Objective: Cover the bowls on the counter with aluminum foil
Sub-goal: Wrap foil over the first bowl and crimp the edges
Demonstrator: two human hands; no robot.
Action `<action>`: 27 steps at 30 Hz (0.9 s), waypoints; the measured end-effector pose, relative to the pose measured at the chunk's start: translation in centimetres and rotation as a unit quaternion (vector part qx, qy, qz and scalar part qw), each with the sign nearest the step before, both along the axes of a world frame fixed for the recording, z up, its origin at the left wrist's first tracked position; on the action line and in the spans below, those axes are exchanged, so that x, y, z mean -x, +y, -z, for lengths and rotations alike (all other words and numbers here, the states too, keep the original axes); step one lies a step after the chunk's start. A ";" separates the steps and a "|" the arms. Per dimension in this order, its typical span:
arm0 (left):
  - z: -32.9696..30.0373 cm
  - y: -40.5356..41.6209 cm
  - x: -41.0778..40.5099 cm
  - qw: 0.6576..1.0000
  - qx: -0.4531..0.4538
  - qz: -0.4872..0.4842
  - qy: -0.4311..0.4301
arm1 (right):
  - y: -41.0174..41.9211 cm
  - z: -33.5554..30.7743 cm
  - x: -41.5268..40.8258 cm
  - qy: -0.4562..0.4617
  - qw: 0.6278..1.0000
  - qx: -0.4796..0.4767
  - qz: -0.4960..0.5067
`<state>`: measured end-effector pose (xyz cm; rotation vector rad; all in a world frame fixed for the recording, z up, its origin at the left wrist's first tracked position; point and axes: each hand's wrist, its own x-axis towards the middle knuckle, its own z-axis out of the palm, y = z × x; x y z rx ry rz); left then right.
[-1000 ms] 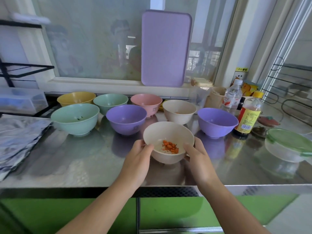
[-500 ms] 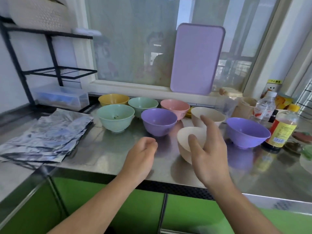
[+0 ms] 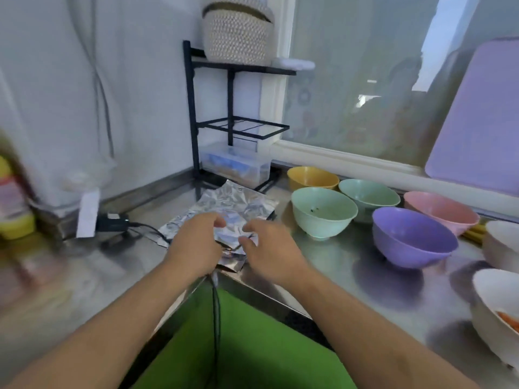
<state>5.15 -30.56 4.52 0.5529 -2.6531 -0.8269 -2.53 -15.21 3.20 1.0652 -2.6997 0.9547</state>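
The steel counter (image 3: 331, 265) is running off to the right, and the foil sheets (image 3: 233, 204) are lying in a crumpled stack at its inner corner, long side stretching from the near edge back toward the black rack (image 3: 230, 119). The bowls are sitting well to the right of the stack, all upright and mouths up: a purple bowl (image 3: 412, 237) nearest, a green bowl (image 3: 323, 211) beside it, a second green bowl (image 3: 369, 193), a yellow bowl (image 3: 311, 178) and a pink bowl (image 3: 441, 210) behind. A cream bowl (image 3: 494, 313) is getting cut off by the right edge, something orange just showing inside. The far left is smearing into blur; a yellow shape there is impossible to make out. Both forearms are reaching in from below, palms down. The left hand (image 3: 193, 245) is resting on the near part of the stack, fingers curled over the foil, though whether they are pinching a sheet cannot be told. The right hand (image 3: 269, 248) is hovering just beside it, fingers loosely spread and bent over the stack's near corner.
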 end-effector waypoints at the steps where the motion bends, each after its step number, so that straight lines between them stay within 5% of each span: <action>1: 0.2 -1.2 0.3 1.000 0.017 -0.001 -0.020 | -1.3 0.1 0.7 -0.005 1.000 -0.024 -0.011; 6: 1.8 -4.5 1.6 0.995 0.050 -0.001 -0.083 | -4.5 0.8 2.8 -0.036 0.990 -0.132 -0.016; 11: 2.5 -4.5 2.0 0.995 0.032 -0.005 -0.092 | -3.9 1.7 3.5 -0.036 0.989 -0.144 -0.005; 17: 1.7 -3.8 2.1 0.994 -0.030 -0.104 0.004 | -3.8 1.5 3.8 0.084 0.984 -0.156 -0.017; 19: 1.0 -3.4 2.0 0.985 -0.139 -0.107 0.007 | -4.0 1.2 4.1 0.105 0.985 -0.139 -0.010; 22: -0.1 -2.8 1.8 0.906 -0.405 -0.121 0.012 | -4.0 0.4 4.1 0.149 0.985 -0.090 0.008; 27: -0.3 -4.1 1.8 0.809 -0.565 -0.147 0.066 | -1.7 -0.4 2.9 0.229 0.973 0.040 0.016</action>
